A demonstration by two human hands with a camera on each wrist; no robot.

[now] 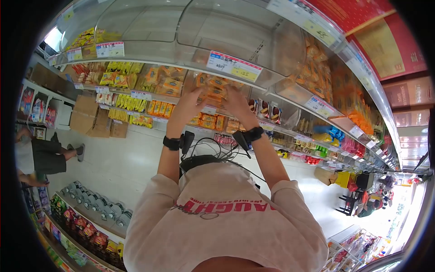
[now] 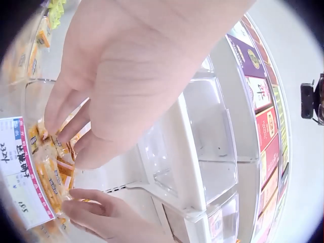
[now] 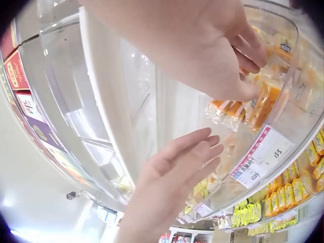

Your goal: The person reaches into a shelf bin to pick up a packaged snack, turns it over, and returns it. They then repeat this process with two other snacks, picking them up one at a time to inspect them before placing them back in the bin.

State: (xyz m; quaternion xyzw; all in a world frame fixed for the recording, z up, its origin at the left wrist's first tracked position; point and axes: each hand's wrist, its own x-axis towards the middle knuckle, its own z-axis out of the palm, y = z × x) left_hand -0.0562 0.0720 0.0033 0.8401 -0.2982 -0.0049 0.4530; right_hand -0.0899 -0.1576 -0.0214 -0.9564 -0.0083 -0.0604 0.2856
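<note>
Orange snack packets in clear wrappers (image 1: 217, 93) lie in a clear-fronted shelf bin, with both hands reaching in among them. My left hand (image 1: 192, 102) is over the packets' left side; in the right wrist view its fingers (image 3: 190, 152) are nearly straight and hold nothing. The right hand (image 1: 238, 106) is at the right side of the same packets. Its bent fingers (image 3: 250, 50) and thumb touch an orange packet (image 3: 266, 104); I cannot tell whether they grip it. In the left wrist view the right thumb and forefinger sit close together at a packet's end (image 2: 53, 177).
A price label (image 1: 233, 65) is fixed to the clear bin front. Yellow packets (image 1: 120, 79) fill bins to the left, and more orange packets (image 1: 315, 77) stand upper right. Red boxes (image 1: 385, 45) line the top shelf. Cartons (image 1: 93, 115) and another person (image 1: 45, 156) are on the left.
</note>
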